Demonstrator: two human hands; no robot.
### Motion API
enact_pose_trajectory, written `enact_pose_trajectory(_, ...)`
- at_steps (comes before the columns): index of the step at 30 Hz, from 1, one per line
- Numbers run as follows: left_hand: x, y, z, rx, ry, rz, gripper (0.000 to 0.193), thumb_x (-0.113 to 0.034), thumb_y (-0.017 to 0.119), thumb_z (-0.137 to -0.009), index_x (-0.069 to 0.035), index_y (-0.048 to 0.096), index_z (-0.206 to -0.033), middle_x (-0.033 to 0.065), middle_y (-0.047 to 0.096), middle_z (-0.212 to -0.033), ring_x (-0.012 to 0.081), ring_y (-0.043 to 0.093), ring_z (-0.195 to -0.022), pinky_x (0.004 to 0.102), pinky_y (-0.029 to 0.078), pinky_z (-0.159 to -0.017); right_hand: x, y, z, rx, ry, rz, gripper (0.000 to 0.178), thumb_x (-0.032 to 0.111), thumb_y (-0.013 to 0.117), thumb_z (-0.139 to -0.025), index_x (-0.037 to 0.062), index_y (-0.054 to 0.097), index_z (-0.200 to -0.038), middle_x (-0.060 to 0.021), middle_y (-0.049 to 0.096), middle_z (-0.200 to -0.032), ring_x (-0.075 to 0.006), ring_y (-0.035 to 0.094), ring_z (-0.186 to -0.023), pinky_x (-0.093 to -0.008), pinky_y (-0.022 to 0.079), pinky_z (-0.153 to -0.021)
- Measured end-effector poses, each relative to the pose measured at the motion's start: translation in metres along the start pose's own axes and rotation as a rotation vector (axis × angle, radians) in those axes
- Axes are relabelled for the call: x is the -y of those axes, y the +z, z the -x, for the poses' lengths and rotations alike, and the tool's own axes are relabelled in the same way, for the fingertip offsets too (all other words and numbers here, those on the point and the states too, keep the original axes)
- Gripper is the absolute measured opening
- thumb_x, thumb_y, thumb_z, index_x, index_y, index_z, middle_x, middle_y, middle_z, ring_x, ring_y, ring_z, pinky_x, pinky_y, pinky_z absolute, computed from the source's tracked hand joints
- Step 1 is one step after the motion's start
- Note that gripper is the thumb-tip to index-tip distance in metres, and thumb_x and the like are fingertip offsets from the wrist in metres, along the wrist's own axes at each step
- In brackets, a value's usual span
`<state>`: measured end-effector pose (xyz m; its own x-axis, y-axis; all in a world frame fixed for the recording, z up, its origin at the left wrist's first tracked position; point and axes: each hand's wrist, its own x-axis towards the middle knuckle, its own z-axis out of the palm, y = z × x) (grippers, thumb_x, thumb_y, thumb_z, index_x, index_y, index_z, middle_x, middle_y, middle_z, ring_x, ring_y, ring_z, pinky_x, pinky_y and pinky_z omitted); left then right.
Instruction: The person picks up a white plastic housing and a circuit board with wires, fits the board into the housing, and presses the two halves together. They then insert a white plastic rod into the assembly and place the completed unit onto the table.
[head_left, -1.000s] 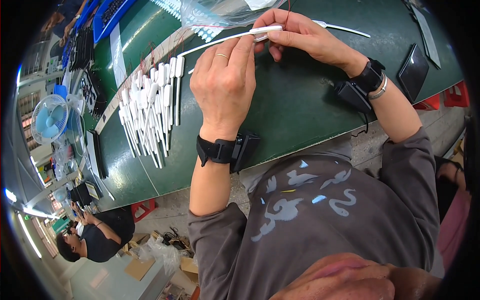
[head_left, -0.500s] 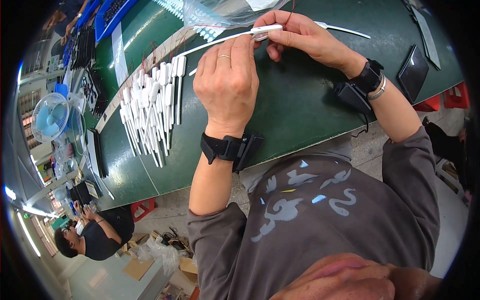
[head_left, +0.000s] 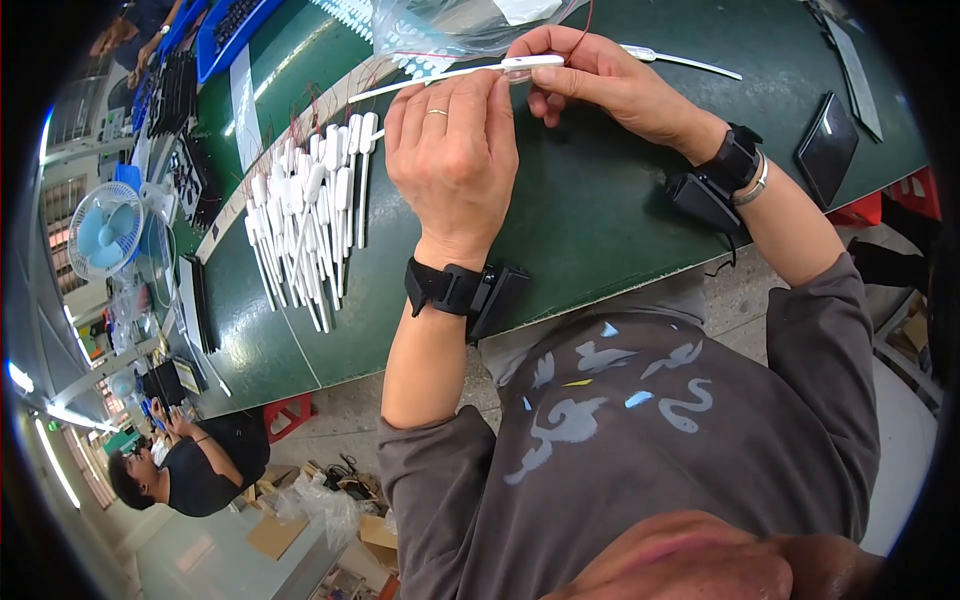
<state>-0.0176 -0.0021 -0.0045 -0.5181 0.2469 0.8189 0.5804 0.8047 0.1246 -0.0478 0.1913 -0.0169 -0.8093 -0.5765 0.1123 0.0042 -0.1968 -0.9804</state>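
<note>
Both my hands pinch one thin white stick with a wider, rounded head [head_left: 540,61] over the table, the head lying between my fingertips. My left hand [head_left: 452,150] is closed at the stick's neck, and the narrow shaft [head_left: 400,86] runs out past it to the left. My right hand [head_left: 625,88] holds the head's right end between thumb and fingers; a thin red wire [head_left: 590,18] rises there. Under the head shows a small clear piece [head_left: 518,75]. Left of my hands lies a pile of similar white sticks [head_left: 312,200] with thin wires at their far ends.
Another white stick [head_left: 695,66] lies beyond my right hand. Clear plastic bags [head_left: 440,35] and a sheet with pale blue dots [head_left: 345,15] are at the far side. A black flat device [head_left: 828,148] lies right. A blue bin [head_left: 225,40] stands far left; a person [head_left: 200,460] sits left.
The stick's shaft has swung slightly, its left end now a little higher and farther left. Both hands keep their pinch with barely any shift.
</note>
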Motion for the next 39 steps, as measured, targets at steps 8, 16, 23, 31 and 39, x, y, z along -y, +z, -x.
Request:
enact_pose_trajectory(8, -0.004, -0.001, 0.002, 0.064, 0.054, -0.123, 0.011, -0.012, 0.072, -0.085, -0.006, 0.070, -0.094, 0.0041, 0.069, -0.086, 0.0225, 0.065, -0.079, 0.0364, 0.051, -0.081, -0.003, 0.000, 0.001, -0.054, 0.003, 0.000, 0.033, 0.025, 0.055, -0.103, 0.0033, 0.056, -0.128, 0.0017, 0.061, -0.092, -0.0059, 0.058, -0.082, -0.0227, 0.050, -0.077)
enact_pose_trajectory(16, -0.003, -0.003, 0.001, 0.062, 0.132, -0.189, 0.011, -0.011, 0.071, -0.085, -0.006, 0.070, -0.094, 0.0042, 0.070, -0.089, 0.0210, 0.067, -0.082, 0.0359, 0.052, -0.083, -0.001, 0.003, 0.001, -0.059, -0.010, 0.028, 0.034, 0.023, 0.056, -0.102, 0.0020, 0.057, -0.129, 0.0015, 0.062, -0.091, -0.0063, 0.059, -0.083, -0.0229, 0.050, -0.079)
enact_pose_trajectory(23, 0.001, -0.005, 0.002, 0.084, 0.078, -0.072, 0.015, -0.011, 0.072, -0.085, -0.005, 0.070, -0.098, 0.0054, 0.070, -0.090, 0.0231, 0.067, -0.083, 0.0367, 0.052, -0.083, -0.001, -0.001, -0.001, -0.064, -0.005, 0.057, 0.034, 0.023, 0.057, -0.102, 0.0016, 0.058, -0.128, 0.0008, 0.063, -0.092, -0.0065, 0.060, -0.084, -0.0229, 0.050, -0.080)
enact_pose_trajectory(31, 0.003, -0.011, -0.002, -0.025, 0.039, 0.025, 0.017, -0.010, 0.074, -0.083, -0.005, 0.071, -0.100, 0.0065, 0.070, -0.089, 0.0271, 0.066, -0.087, 0.0381, 0.053, -0.083, 0.005, -0.003, -0.003, -0.126, -0.027, 0.046, 0.034, 0.023, 0.059, -0.100, 0.0009, 0.060, -0.126, -0.0005, 0.065, -0.095, -0.0069, 0.061, -0.083, -0.0230, 0.051, -0.080)
enact_pose_trajectory(39, 0.013, -0.032, -0.020, 0.113, 0.176, -0.025, 0.017, -0.011, 0.074, -0.083, -0.008, 0.072, -0.099, 0.0058, 0.070, -0.086, 0.0264, 0.066, -0.081, 0.0379, 0.053, -0.076, 0.003, -0.012, -0.001, 0.016, 0.011, 0.027, 0.033, 0.024, 0.060, -0.100, 0.0013, 0.060, -0.124, -0.0029, 0.068, -0.101, -0.0080, 0.063, -0.084, -0.0240, 0.051, -0.081)
